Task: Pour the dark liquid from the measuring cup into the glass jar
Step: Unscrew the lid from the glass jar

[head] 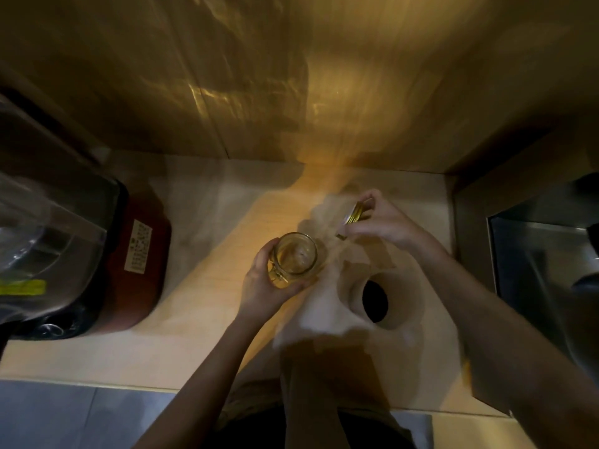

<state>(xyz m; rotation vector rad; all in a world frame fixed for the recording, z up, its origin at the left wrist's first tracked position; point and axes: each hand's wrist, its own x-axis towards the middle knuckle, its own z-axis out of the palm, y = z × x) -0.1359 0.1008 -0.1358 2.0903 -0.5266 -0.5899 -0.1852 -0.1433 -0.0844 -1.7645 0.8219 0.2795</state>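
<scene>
Nearest, a blurred pale cup-like vessel (376,301) with dark interior sits on the counter (201,319); identity uncertain. Left hand (265,283) wraps the open glass jar (295,258) standing at counter centre. Farther right, right hand (382,222) pinches a tilted gold lid (351,218).

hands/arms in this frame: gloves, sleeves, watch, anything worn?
Nothing worn that shows. Left hand and right hand are bare: no gloves, no rings visible. Both forearms are bare all the way to the frame's bottom edge, so no sleeve or cuff in view, and no watch or band at either wrist. The light is dim and amber with some motion blur, so small items could be missed.
</scene>
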